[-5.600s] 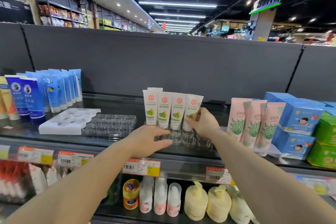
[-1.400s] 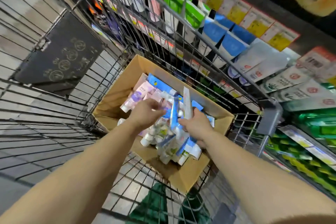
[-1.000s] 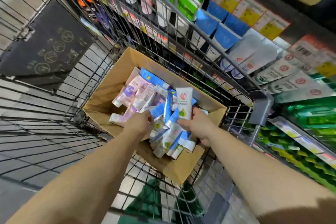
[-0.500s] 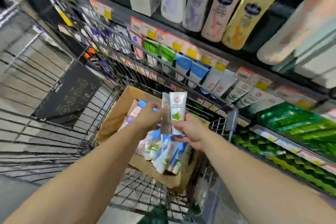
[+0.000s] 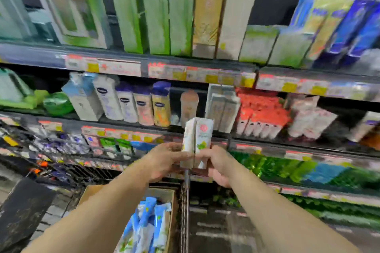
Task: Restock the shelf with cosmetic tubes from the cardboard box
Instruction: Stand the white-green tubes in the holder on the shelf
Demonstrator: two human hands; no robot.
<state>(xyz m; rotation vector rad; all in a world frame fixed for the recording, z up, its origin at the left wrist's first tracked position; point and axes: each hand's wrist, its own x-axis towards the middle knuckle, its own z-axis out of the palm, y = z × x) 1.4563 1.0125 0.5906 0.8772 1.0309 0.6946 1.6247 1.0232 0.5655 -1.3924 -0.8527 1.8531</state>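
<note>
Two white cosmetic tubes (image 5: 197, 141) with a red round logo and a green leaf print stand side by side, upright, in front of the shelves. My left hand (image 5: 164, 161) grips the lower end of the left tube. My right hand (image 5: 219, 165) grips the lower end of the right one. Below my forearms the cardboard box (image 5: 90, 193) sits in the wire cart (image 5: 186, 201), with several blue and white tubes (image 5: 149, 224) piled inside. The whole view is blurred by motion.
Stocked store shelves (image 5: 201, 76) fill the view ahead: tall green and beige cartons on top, lotion bottles (image 5: 141, 103) and red and white packs (image 5: 261, 113) in the middle, green packs lower right. Price labels line the shelf edges. A dark panel (image 5: 22, 211) hangs on the cart at lower left.
Both hands picked white tubes out of the box and lifted them together. My view swung upward from the cart to the middle shelves; the box dropped to the bottom of the frame.
</note>
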